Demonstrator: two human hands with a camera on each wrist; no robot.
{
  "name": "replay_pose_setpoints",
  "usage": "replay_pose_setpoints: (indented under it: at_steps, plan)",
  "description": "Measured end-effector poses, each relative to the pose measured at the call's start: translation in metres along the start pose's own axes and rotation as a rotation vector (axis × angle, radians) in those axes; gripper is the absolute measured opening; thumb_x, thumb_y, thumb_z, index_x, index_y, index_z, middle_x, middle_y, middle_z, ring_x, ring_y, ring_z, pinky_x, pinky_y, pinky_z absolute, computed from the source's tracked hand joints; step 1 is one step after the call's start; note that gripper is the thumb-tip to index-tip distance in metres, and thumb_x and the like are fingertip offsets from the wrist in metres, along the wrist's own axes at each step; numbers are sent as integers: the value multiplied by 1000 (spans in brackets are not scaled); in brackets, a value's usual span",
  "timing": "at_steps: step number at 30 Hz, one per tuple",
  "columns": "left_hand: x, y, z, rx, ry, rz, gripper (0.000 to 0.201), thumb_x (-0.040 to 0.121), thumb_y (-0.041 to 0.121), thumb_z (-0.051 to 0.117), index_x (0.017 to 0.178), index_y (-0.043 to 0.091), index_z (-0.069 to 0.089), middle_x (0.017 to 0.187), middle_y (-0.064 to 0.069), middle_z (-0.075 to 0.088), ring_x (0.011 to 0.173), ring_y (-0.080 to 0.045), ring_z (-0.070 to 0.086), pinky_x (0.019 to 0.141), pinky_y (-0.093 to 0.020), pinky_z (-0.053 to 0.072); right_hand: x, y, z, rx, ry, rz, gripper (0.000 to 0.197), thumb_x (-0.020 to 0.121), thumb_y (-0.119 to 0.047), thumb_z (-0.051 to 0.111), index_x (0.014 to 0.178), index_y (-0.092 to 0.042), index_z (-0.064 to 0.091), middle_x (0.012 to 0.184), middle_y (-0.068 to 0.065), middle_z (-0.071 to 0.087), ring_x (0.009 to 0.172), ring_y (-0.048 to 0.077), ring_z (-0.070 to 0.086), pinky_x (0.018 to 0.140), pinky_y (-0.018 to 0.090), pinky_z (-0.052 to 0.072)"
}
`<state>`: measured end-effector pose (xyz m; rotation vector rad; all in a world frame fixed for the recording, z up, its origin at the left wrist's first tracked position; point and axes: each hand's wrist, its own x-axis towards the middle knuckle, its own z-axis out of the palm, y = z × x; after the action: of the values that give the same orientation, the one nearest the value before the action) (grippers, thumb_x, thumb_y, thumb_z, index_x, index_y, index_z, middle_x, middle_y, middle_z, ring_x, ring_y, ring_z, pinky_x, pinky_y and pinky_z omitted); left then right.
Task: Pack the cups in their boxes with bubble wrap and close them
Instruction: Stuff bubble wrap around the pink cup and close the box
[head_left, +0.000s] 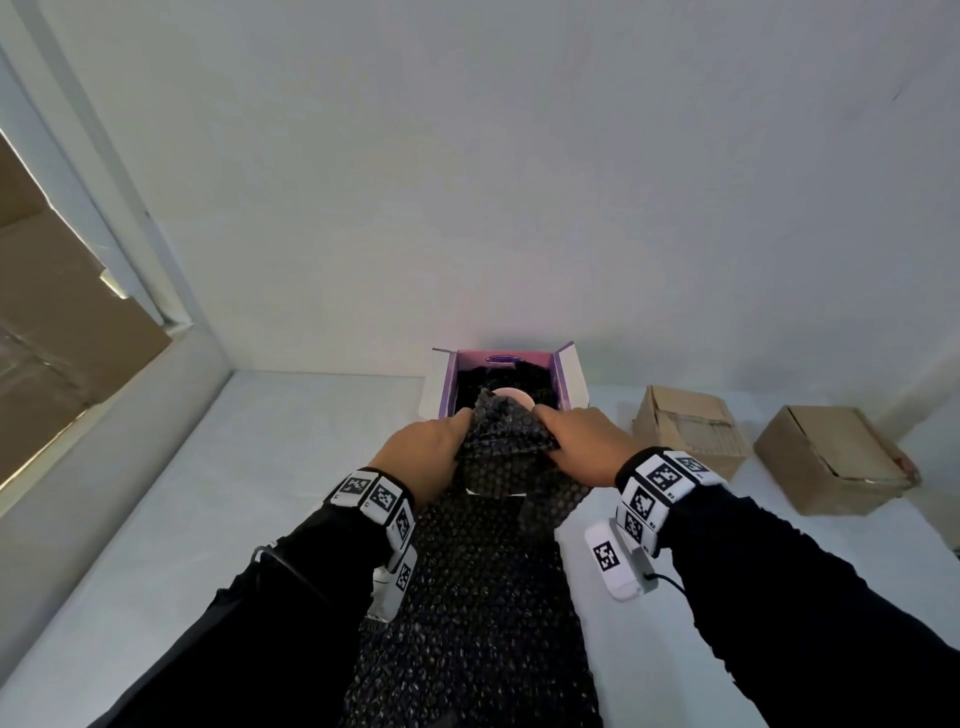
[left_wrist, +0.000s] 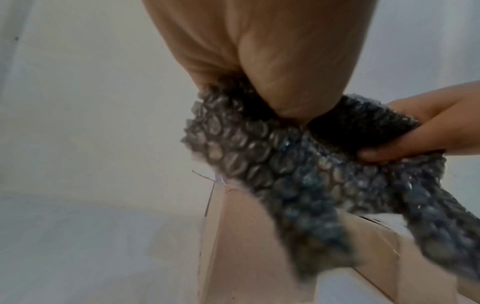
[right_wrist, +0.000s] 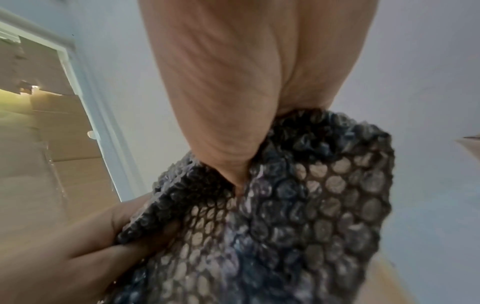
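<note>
dark bubble wrap (head_left: 501, 441) is bunched between both hands, just in front of the open purple box (head_left: 566, 374). left hand (head_left: 415, 457) grips its left edge, fingers curled in; right hand (head_left: 587, 447) pinches the right edge. a pale cup (head_left: 514, 397) rim shows in the box behind the wrap.

Plain white wall (head_left: 467, 182) behind a pale tabletop (head_left: 218, 493); white-framed window (head_left: 104, 223) at left, backed by brown cardboard (head_left: 57, 312).
</note>
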<state>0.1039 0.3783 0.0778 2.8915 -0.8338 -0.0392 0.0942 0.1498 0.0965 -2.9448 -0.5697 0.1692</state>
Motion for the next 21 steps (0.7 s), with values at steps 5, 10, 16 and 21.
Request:
replay_pose_setpoints:
  at_steps: [5,10,16,21]
  plan:
    - [2,-5,-3,-55,205,17,54,90,63,38,116,16,41,104,1,57,82,-21,59,63,-35,47,13,4,-19,37,59,9,34,87,-11,45,120,-18,39,84,3,50,92,32,54,83,39,30]
    - [14,-11,-5,-213,336,-2,44,92,48,21,102,14,47,94,1,40,74,-21,48,59,-35,42,33,12,-38,61,82,-2,36,86,-9,50,122,-11,48,102,14,59,95,33,56,82,39,44]
    - [44,-10,-14,-294,511,-80,28,94,16,42,122,16,39,113,-9,46,63,-29,52,52,-34,40,66,24,-60,90,91,-7,43,86,0,43,125,-15,34,83,8,57,73,32,56,67,40,42]
    - [67,-20,-6,-339,566,-207,17,93,8,50,110,11,49,110,-9,42,63,-35,52,55,-43,49,97,31,-69,9,111,29,37,88,-9,43,124,-15,33,76,2,50,81,30,50,89,44,35]
